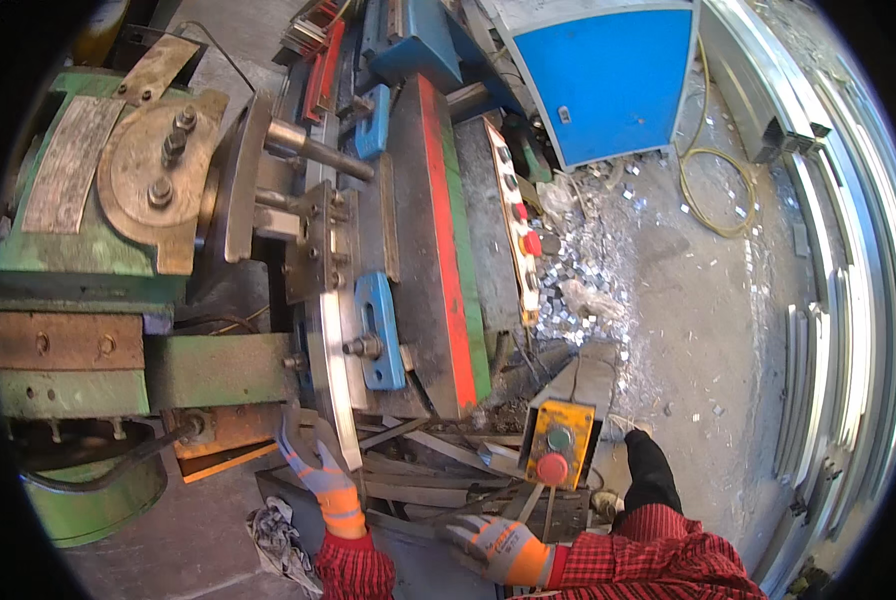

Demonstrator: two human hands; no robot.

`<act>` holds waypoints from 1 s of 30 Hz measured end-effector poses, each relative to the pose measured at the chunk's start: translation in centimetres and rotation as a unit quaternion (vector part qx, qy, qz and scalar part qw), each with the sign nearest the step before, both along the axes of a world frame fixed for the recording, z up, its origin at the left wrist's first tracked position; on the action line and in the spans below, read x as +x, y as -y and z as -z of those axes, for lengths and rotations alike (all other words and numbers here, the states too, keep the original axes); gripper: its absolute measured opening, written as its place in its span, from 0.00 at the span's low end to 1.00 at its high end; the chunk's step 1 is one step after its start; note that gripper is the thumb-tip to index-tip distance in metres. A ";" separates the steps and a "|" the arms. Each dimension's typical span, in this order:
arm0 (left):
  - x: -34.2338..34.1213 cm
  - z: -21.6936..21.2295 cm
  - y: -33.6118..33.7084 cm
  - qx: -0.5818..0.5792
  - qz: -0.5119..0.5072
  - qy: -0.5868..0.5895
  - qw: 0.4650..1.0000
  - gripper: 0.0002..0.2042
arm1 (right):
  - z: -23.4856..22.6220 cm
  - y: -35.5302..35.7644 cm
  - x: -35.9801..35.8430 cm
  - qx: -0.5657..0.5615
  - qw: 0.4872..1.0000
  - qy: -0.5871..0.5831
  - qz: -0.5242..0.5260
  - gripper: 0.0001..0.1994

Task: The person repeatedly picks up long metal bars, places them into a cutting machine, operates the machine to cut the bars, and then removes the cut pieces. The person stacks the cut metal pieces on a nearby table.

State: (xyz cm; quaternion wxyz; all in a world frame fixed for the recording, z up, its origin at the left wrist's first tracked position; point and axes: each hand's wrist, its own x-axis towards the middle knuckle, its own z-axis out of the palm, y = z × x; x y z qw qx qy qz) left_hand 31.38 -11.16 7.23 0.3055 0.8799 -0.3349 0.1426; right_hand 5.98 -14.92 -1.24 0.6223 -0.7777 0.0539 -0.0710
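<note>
My left hand (315, 462), in a grey and orange glove, reaches up to the green machine (88, 250). Its fingers close on the lower end of a bright curved metal strip (330, 350) that stands by the blue clamp plate (380, 335). My right hand (486, 545), gloved the same way, lies low with fingers spread on a pile of flat dark metal strips (418, 490). It grips nothing. Just above my right hand sits a yellow control box (560, 440) with a red and a green button.
A red and green slab (448, 250) stands on edge on the machine. A narrow button panel (520, 235) runs beside it. A blue cabinet (608, 75) stands behind. Small metal offcuts (578, 290) litter the concrete floor; long profiles (848, 300) lean at right. A crumpled rag (278, 535) lies near my left arm.
</note>
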 end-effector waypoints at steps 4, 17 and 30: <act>0.8 3.9 -4.7 0.114 -0.114 -0.014 0.987 0.24 | -0.9 2.3 0.6 0.048 0.990 -0.068 -0.114 0.24; 0.0 -0.1 -1.3 0.034 -0.140 -0.287 0.947 0.26 | 2.4 1.7 2.5 0.144 0.979 -0.064 -0.132 0.24; 0.8 0.8 -1.4 0.150 -0.149 -0.094 0.973 0.37 | 3.8 -3.2 0.2 0.056 0.998 0.036 -0.009 0.19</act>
